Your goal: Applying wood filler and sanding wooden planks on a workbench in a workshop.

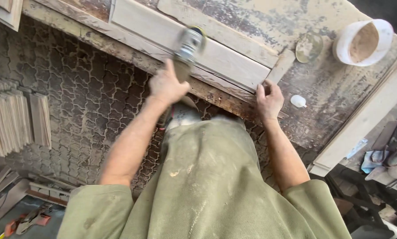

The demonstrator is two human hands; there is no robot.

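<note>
While the left hand [166, 85] grips a blurred power tool [188, 48] over the board [216, 57], the right hand [269, 99] clamps the board's corner at the workbench [331, 97] edge, steadying it.

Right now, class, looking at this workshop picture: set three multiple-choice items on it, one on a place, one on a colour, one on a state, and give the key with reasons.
1. Where does the white tub stand?
A. on the floor
B. on the bench's far right part
C. on the person's lap

2. What colour is the person's garment?
A. olive green
B. bright red
C. black

3. What is the left hand doing?
A. hanging free
B. resting flat on the floor
C. gripping a blurred power tool over the pale wooden panel

Key: B, it sits on the worn bench top; A, the dusty cloth is green; C, the fingers wrap the tool while the right hand steadies the panel's corner.
</note>
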